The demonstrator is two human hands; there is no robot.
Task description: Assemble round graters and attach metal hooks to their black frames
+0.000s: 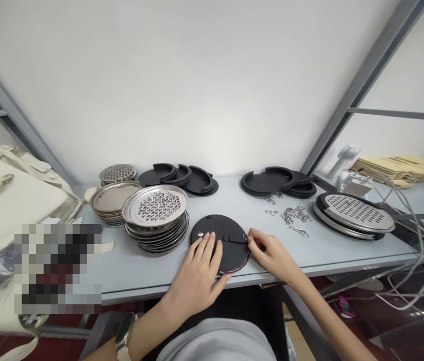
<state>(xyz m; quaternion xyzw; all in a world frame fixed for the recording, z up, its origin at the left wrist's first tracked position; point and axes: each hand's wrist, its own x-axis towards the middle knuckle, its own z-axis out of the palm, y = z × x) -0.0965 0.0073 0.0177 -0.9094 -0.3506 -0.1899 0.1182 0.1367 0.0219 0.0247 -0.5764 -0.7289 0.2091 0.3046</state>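
Note:
A round black plastic holder (230,255) lies near the table's front edge, with a thin shiny rim showing along its lower right side. My left hand (200,271) rests on it, fingers stretched flat over the top and thumb at the front edge. At the holder's right edge, my right hand (270,250) is closed in a pinch on a small wire clip (245,236), partly hidden by the fingertips. More wire clips (295,214) lie loose behind my right hand. Left of the holder stands a stack of round metal grater plates (155,205).
Other metal plates (116,198) are stacked at the back left. Black holders (200,181) lie along the wall, with further black holders (268,181) to the right. Grater discs in holders (360,210) sit at the right. A cream bag (16,195) is at the left; cables (417,250) hang right.

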